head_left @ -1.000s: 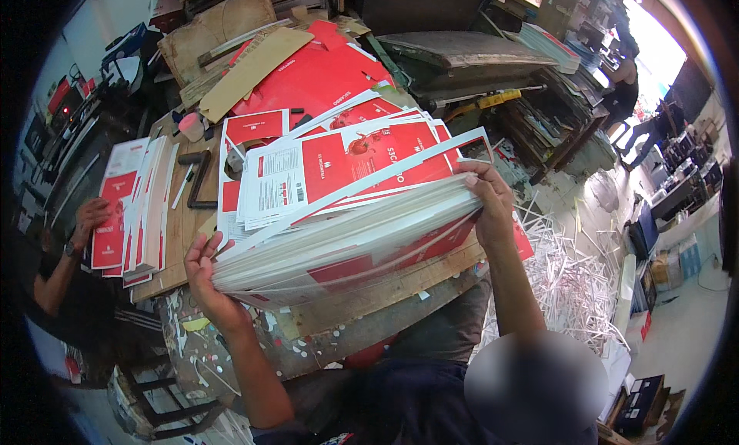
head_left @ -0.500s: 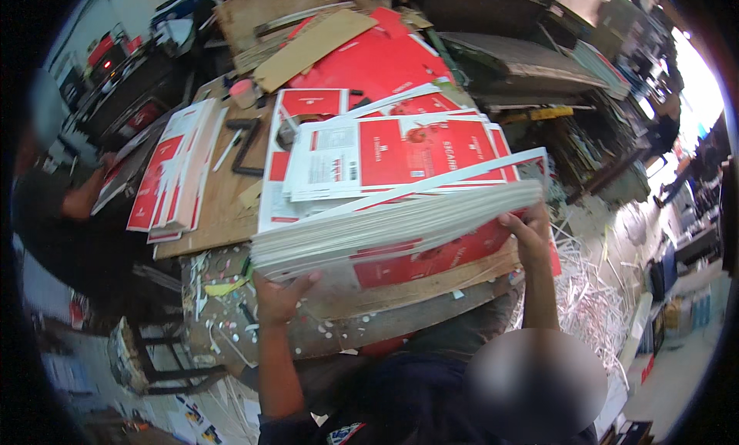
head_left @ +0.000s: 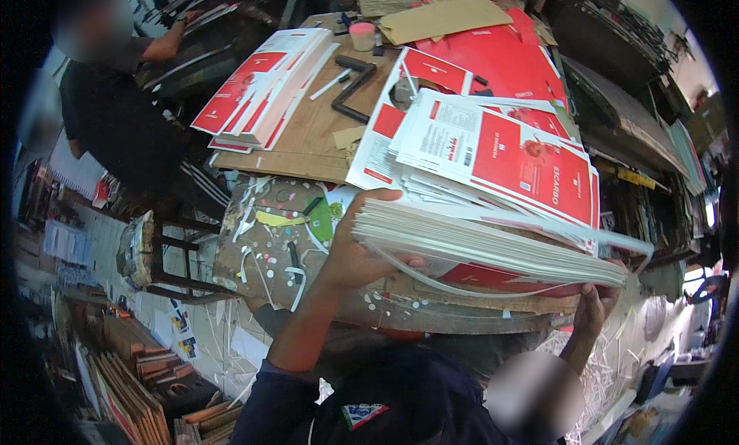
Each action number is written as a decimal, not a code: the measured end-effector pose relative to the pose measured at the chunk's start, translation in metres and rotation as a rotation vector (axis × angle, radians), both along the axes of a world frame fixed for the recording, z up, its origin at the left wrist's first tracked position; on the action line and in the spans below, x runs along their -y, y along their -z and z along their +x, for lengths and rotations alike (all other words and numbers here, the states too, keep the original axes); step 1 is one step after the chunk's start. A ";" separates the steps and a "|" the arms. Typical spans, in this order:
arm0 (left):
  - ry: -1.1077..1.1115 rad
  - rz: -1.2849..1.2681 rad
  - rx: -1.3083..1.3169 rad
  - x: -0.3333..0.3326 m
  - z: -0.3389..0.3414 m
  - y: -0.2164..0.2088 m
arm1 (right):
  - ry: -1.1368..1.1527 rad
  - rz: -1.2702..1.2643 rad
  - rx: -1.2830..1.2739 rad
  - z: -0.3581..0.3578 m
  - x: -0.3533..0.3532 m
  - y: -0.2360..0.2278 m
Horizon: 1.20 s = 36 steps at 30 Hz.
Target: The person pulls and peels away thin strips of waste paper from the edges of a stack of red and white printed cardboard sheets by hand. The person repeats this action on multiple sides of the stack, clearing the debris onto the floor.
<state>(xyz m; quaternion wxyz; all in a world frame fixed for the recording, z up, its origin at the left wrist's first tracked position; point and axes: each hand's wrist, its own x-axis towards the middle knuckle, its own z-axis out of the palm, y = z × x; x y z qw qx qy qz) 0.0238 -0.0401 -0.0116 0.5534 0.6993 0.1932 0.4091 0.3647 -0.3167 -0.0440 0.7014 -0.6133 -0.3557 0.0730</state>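
Both grips are clamped on the thick stack of printed card sheets [head_left: 493,252]. My left hand [head_left: 362,249] takes the stack's near left corner, thumb lying over the top edge at the corner and fingers curled beneath, with one finger showing under the white sheet edges. My right hand [head_left: 596,306] is under the far right end, fingers closed up against the underside; most of that hand is hidden by the sheets, so I can only see it from below the stack's edge.

I see the stack held above the front edge of the tabletop [head_left: 308,137], tilted so its right end sits lower in view. Its side shows many white sheet edges fanned slightly apart, and the top sheets are red and white flat carton blanks [head_left: 500,156], spread unevenly, some sliding off toward the left.

Behind the stack, on the tabletop, lies a second, smaller pile of red and white blanks [head_left: 262,87], set at an angle near the far left. Just beside it are a black L-shaped tool [head_left: 354,87] and a white pen-like stick [head_left: 331,85]. Further back stands a small pink-capped pot [head_left: 362,35], with large red sheets [head_left: 493,52] and a brown cardboard piece [head_left: 443,18] next to it.

Another person in a dark shirt [head_left: 115,114] sits at the far left, well apart from my hands. Paper scraps litter the board [head_left: 269,245] under the tabletop edge.
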 end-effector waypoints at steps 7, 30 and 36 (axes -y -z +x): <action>-0.058 0.069 0.081 -0.027 0.003 -0.018 | 0.010 0.030 -0.051 0.001 -0.018 -0.014; 0.021 1.046 -0.701 0.020 0.066 -0.086 | 0.288 -1.049 0.234 -0.047 0.024 -0.153; 0.008 1.051 -0.727 0.020 0.068 -0.087 | -0.141 -0.420 0.646 -0.078 -0.004 -0.183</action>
